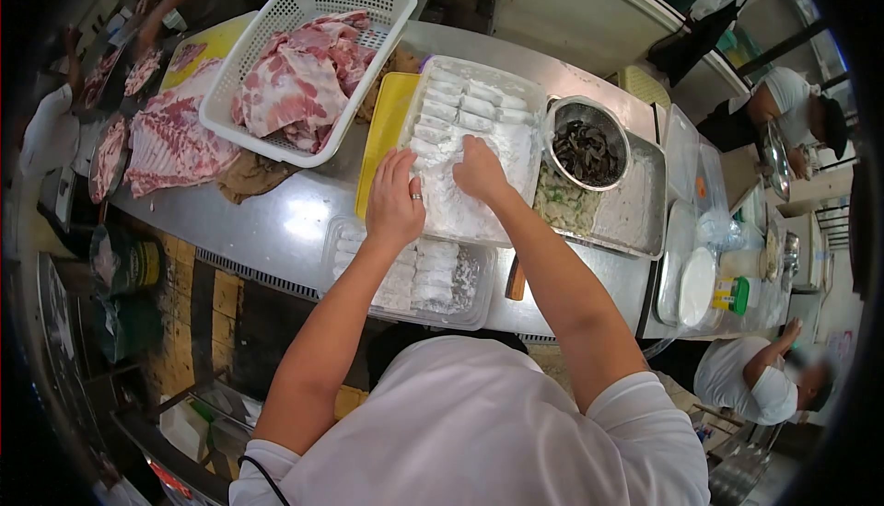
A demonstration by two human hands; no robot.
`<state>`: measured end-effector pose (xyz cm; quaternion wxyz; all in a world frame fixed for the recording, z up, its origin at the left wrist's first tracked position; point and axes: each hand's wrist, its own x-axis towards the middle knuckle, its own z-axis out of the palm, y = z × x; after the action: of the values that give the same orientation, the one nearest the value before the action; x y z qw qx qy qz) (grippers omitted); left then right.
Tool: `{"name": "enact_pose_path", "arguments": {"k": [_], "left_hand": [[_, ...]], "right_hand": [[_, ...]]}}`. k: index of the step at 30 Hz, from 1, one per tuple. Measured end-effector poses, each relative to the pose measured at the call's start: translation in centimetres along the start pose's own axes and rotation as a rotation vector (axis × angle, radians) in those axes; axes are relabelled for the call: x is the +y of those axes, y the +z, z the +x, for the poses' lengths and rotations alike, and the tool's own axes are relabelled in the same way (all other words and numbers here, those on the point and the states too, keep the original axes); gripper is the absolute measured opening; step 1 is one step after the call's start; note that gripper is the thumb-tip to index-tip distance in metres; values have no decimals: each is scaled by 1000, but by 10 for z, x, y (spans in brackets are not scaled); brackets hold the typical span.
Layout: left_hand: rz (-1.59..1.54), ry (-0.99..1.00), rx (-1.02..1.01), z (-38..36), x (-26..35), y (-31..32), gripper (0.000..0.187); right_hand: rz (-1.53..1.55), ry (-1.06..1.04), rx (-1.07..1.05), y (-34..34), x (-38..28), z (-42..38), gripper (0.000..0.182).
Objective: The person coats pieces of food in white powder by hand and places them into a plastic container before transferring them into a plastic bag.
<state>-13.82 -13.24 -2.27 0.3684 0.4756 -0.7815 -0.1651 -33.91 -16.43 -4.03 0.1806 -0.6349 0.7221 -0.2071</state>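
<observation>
A plastic tray (532,151) in front of me holds several flour-dusted white rolls (474,122) in its far part and loose white powder nearer to me. My left hand (396,200) rests along the tray's left side, fingers stretched out and a ring on one of them. In the powdered area my right hand (479,172) is closed, with its fingers curled down; whatever they may hold is hidden. Below the tray, a clear container (479,285) holds more white rolls in rows. Under the tray's left edge lies a yellow cutting board (373,147).
A white perforated basket (218,110) of raw meat stands left, beside a rib slab (170,147). On the right, a metal bowl (622,128) of dark strips sits over a metal pan (658,202) with chopped filling. A wooden handle (516,280) lies nearby. Other people work around.
</observation>
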Motion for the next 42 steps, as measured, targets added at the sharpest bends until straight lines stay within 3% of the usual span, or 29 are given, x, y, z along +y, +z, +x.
{"name": "enact_pose_path", "arguments": {"k": [3, 6, 9, 12, 15, 18, 21, 27, 31, 36, 42], "left_hand": [[3, 3, 1, -1, 0, -1, 40], [-1, -10, 1, 0, 3, -4, 41], [-6, -7, -7, 0, 1, -3, 41], [-6, -19, -17, 0, 2, -2, 41], [-18, -11, -5, -1, 1, -2, 42], [-19, -17, -12, -2, 0, -1, 42], [3, -14, -19, -3, -1, -1, 41], [-23, -14, -20, -2, 1, -2, 39], [-10, -4, -22, -3, -2, -1, 39], [-29, 13, 7, -3, -2, 0, 40], [-28, 6, -7, -3, -2, 0, 40]], "right_hand": [[442, 111, 171, -7, 4, -8, 31], [306, 196, -61, -47, 3, -26, 34], [-66, -3, -338, -64, 9, -41, 34], [-312, -123, -421, -57, 0, -52, 33], [-261, -77, -296, -48, -10, -51, 29], [99, -134, 26, -58, -20, -60, 26], [-124, -80, -276, -52, -13, -66, 26], [188, -9, 18, -93, -47, -93, 28], [297, 18, -238, -106, -72, -145, 27], [309, -48, -483, -52, -67, -203, 26], [178, 223, -461, -32, -48, -226, 40]]}}
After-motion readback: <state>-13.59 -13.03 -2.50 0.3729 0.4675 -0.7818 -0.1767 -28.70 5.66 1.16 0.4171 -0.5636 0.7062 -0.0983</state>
